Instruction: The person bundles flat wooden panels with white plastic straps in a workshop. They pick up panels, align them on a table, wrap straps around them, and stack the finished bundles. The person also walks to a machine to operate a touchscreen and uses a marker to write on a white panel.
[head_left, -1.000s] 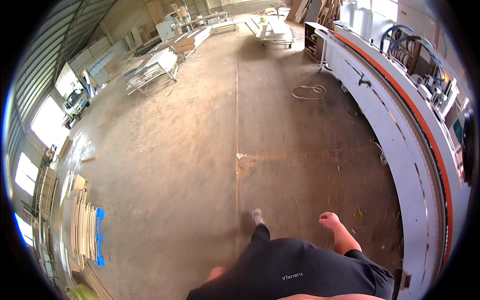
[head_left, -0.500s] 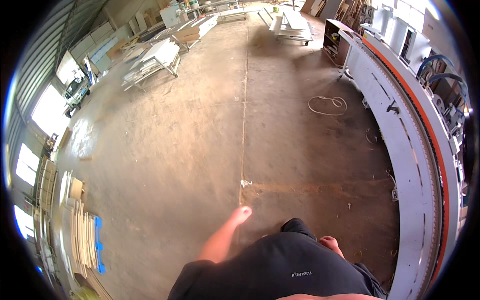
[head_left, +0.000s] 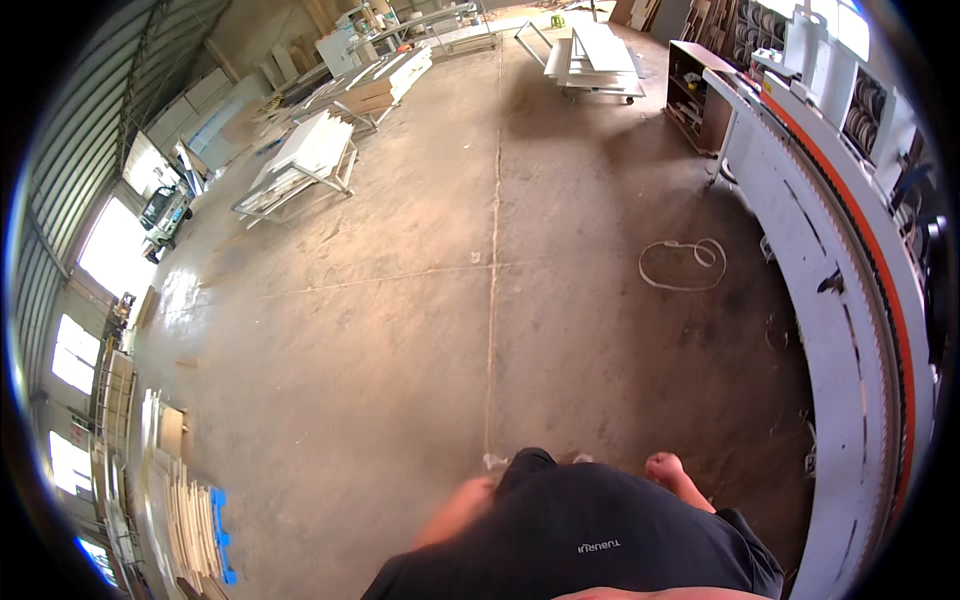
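My left hand point(head_left: 476, 492) hangs beside my dark shirt, low in the picture. Motion smears it and its fingers cannot be made out. On the other side of my body, my right hand point(head_left: 664, 466) is held with the fingers curled in, and nothing sticks out of it. Both hands are over the bare concrete floor point(head_left: 380, 370), touching no object. A looped pale strip point(head_left: 684, 266) lies on the floor ahead to the right, well away from my right hand.
A long white machine point(head_left: 850, 370) with an orange stripe runs along the right. Carts with white boards point(head_left: 310, 155) and stacked panels point(head_left: 597, 62) stand ahead. A brown open cabinet point(head_left: 697, 95) is at the far right. Boards point(head_left: 190, 520) lean at the left by a blue pallet point(head_left: 222, 535).
The floor strip, carts and machine have shifted closer and lower in view as I move forward. My left hand has swung back toward my body; my right hand has come slightly forward.
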